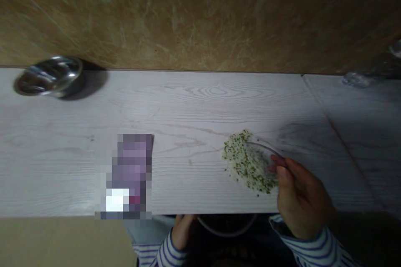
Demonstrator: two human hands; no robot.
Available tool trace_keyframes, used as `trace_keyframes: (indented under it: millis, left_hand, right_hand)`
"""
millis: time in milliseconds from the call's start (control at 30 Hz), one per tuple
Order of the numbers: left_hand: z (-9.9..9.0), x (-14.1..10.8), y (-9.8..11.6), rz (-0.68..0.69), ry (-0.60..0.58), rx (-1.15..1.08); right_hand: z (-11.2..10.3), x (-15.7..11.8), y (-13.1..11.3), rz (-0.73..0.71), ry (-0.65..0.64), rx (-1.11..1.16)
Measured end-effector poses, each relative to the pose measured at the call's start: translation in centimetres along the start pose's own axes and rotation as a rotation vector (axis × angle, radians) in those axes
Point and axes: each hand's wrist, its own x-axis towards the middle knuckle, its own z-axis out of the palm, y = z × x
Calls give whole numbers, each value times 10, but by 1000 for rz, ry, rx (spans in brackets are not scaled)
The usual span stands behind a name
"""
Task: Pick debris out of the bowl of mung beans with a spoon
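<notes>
Green-and-white grains [242,164] lay near right on the counter [175,104]; my right hand [302,196] pinched a clear curved piece [261,152]; whether my left hand [184,230] gripped, I couldn't tell.

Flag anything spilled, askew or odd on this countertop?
Yes: pale and green grains lie loose directly on the countertop, no dish under them, with dark specks strayed around, where the right hand holds a see-through thing. Spilled or poured deliberately, I can't tell.
</notes>
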Motion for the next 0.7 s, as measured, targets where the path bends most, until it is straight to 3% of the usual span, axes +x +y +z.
trace_keyframes:
  millis: [100,200,467,700]
  left_hand:
    - [-2,-8,-2,-55,-17,-50]
    - [2,-10,2,-91,-22,-80]
    - [21,-19,6,-118,-127,-112]
    - [1,-49,6,-57,-131,-101]
  right_hand:
    - [8,1,-1,9,88,92]
    - [14,9,-3,-73,153,177]
    - [24,18,1,-96,119,383]
    - [19,25,11,30,127,555]
